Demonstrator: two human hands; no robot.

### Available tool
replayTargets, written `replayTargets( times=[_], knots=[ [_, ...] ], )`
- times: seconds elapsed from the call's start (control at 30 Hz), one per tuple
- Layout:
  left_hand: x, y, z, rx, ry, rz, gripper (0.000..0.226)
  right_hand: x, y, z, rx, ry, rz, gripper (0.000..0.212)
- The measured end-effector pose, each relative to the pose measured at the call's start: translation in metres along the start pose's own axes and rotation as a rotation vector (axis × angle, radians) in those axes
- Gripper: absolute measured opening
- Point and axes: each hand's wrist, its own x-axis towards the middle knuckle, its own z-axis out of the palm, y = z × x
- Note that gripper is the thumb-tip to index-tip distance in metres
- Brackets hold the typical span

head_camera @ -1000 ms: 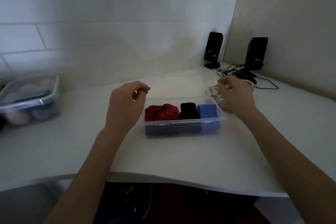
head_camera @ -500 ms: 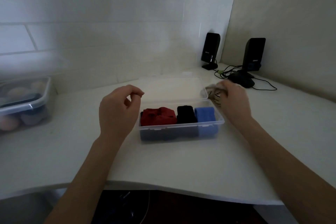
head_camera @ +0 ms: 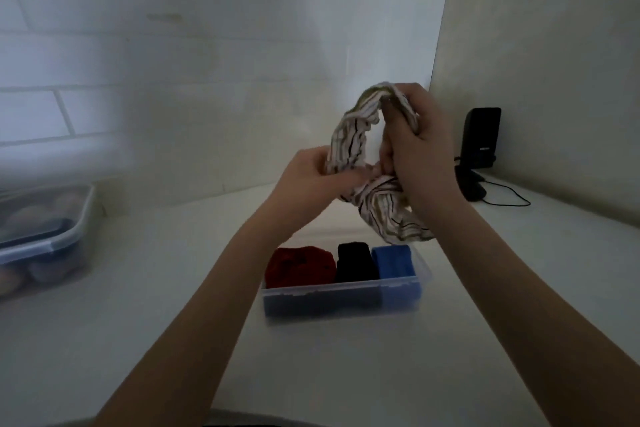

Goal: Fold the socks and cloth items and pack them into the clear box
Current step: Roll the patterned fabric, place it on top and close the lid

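Note:
Both hands hold a white striped cloth (head_camera: 349, 135) in the air above the clear box (head_camera: 343, 291). My left hand (head_camera: 311, 177) pinches its lower left end. My right hand (head_camera: 415, 146) grips the upper and right parts, and a bunch of the cloth hangs below that hand. The cloth forms a loop between the hands. Inside the box sit a red folded item (head_camera: 299, 265), a black one (head_camera: 355, 260) and a blue one (head_camera: 394, 260), side by side.
The box stands on a white table (head_camera: 156, 322) against a tiled wall. A lidded clear container (head_camera: 45, 243) with rounded items is at the left edge. A black speaker (head_camera: 479, 146) with a cable stands at the back right corner.
My right hand lifted the striped cloth from the table behind the box. My left hand rose and took hold of its other end. The camera view shifted closer.

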Motion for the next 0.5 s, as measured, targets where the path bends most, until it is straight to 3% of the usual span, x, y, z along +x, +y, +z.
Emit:
replayTargets(
  times=[0.13, 0.27, 0.4, 0.5],
  knots=[
    [0.012, -0.009, -0.016, -0.87, 0.052, -0.106, 0.03, -0.004, 0.023, -0.017, 0.079, 0.043, 0.17, 0.02],
    [0.013, -0.027, -0.045, -1.283, -0.116, 0.065, 0.033, -0.025, 0.04, -0.025, -0.119, -0.061, 0.194, 0.027],
    [0.013, -0.026, -0.051, -1.221, 0.0, 0.145, 0.074, -0.034, 0.028, -0.017, -0.162, -0.272, 0.172, 0.046],
    [0.006, -0.016, -0.033, -0.753, 0.007, 0.186, 0.097, -0.036, 0.015, -0.014, -0.075, -0.396, 0.227, 0.032]
  ],
)
